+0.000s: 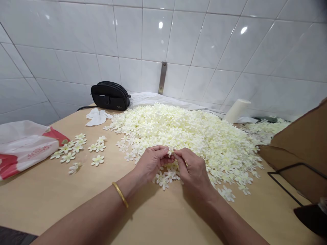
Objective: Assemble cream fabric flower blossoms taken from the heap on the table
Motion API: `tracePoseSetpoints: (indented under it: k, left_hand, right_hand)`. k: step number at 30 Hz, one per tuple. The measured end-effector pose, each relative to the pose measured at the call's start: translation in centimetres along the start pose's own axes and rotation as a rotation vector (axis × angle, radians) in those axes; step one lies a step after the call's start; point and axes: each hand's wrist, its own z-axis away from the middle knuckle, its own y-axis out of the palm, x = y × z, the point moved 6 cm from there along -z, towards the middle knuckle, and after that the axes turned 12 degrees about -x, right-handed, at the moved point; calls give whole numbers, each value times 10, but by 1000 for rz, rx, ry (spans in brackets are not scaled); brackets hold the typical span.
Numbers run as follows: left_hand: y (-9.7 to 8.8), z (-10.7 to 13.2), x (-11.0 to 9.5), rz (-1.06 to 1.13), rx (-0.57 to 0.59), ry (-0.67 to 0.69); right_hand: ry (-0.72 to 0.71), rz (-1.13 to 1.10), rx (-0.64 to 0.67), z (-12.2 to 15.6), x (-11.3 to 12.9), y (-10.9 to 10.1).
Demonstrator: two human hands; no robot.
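Observation:
Between my fingertips is a small white artificial flower (171,151), held in front of a large heap of pale yellow-white artificial flowers (176,126). My left hand (152,160) pinches it from the left, thumb and fingers closed. From the other side my right hand (192,168) grips it with thumb and forefinger. Fingers cover part of this flower, so its underside is hidden. A few loose flowers (163,180) lie on the table just below my hands. Several more single flowers (97,160) are spread out to the left of the heap.
A black pouch (111,96) stands at the back left beside a crumpled tissue (98,117). At the left edge lies a white and red plastic bag (28,146). A cream cone (237,110) leans behind the heap. On the right are brown cardboard (298,153) and a black metal frame (286,187).

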Motion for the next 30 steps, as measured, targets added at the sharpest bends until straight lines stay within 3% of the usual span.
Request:
tracePoseSetpoints:
  k: [5, 12, 16, 20, 26, 30]
  left_hand:
    - [2, 2, -2, 1, 16, 23]
    - [3, 6, -1, -52, 19, -5]
    - [4, 5, -1, -52, 6, -5]
    - [3, 3, 0, -60, -11, 9]
    - [0, 3, 0, -91, -32, 32]
    - [2, 5, -1, -99, -15, 42]
  right_hand:
    - [4, 44, 9, -1, 1, 2]
    - [260, -128, 35, -1, -8, 0]
    - [320, -176, 23, -3, -9, -1]
    - [294, -154, -31, -10, -8, -11]
    - [106, 188, -333, -22, -41, -49]
    - [11, 404, -243, -23, -60, -44]
